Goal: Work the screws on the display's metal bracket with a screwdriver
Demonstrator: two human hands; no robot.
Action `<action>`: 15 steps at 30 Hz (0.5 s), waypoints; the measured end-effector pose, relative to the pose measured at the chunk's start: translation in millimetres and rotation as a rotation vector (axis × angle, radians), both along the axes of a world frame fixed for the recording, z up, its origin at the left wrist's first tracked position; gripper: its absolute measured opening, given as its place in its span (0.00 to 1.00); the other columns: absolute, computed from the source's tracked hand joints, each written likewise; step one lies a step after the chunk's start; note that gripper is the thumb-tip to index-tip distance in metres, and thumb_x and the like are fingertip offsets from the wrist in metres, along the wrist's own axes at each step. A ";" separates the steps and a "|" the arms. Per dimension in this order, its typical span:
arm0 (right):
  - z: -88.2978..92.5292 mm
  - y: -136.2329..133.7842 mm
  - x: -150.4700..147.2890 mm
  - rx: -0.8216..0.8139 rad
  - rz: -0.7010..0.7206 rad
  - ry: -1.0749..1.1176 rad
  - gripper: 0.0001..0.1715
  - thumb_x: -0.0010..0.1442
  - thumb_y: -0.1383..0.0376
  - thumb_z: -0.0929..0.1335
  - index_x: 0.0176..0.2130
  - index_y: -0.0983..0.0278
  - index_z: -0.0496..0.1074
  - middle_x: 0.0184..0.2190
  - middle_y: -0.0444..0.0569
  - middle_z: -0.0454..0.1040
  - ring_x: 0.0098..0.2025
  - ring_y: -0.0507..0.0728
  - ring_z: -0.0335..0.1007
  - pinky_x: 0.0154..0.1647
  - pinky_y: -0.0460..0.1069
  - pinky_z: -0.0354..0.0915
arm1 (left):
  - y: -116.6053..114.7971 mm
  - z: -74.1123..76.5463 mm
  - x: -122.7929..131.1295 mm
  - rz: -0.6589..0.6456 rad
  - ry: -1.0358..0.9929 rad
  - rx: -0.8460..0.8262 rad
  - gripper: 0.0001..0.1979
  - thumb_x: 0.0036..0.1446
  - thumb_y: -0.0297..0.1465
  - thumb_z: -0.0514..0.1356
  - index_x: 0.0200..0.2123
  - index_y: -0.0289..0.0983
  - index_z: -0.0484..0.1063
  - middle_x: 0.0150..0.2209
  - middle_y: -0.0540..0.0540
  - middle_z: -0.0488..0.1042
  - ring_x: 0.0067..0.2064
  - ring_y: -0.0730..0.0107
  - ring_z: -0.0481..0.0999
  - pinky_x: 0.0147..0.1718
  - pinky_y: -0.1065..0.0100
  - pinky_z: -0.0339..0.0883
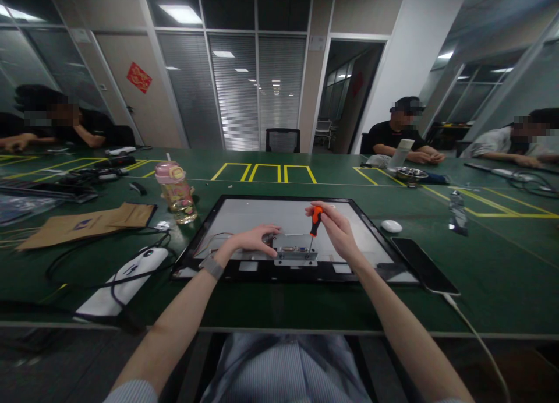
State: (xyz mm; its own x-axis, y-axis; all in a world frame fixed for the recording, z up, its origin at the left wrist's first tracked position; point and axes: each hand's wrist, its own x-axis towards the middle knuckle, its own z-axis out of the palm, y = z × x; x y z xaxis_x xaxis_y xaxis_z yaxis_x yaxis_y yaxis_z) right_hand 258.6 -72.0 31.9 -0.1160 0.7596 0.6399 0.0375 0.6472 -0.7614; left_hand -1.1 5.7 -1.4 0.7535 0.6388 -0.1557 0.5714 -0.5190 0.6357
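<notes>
A flat display panel (244, 216) with a black frame lies face down on the green table in front of me. On its near edge sits a small metal board cover (296, 250) with connector ports. My left hand (253, 240) rests on the panel, fingers pressed down at the cover's left end. My right hand (336, 231) is closed around a small screwdriver (315, 221) with an orange and black handle, held upright with its tip on the cover's right side. A grey band is on my left wrist.
A pink-lidded drink bottle (177, 193), brown paper envelopes (87, 221) and a white device with black cables (126, 278) lie at left. A white mouse-like object (392, 226) and a black phone (423, 265) with a cable lie at right. Other people sit at the far side.
</notes>
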 end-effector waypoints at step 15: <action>1.4 -11.2 -5.1 0.146 -0.181 -0.109 0.16 0.66 0.64 0.60 0.51 0.58 0.69 0.44 0.51 0.72 0.42 0.57 0.72 0.46 0.57 0.68 | 0.9 -3.3 -0.1 0.003 -0.019 0.012 0.42 0.41 0.49 0.67 0.59 0.44 0.61 0.67 0.47 0.52 0.69 0.55 0.43 0.66 0.55 0.39</action>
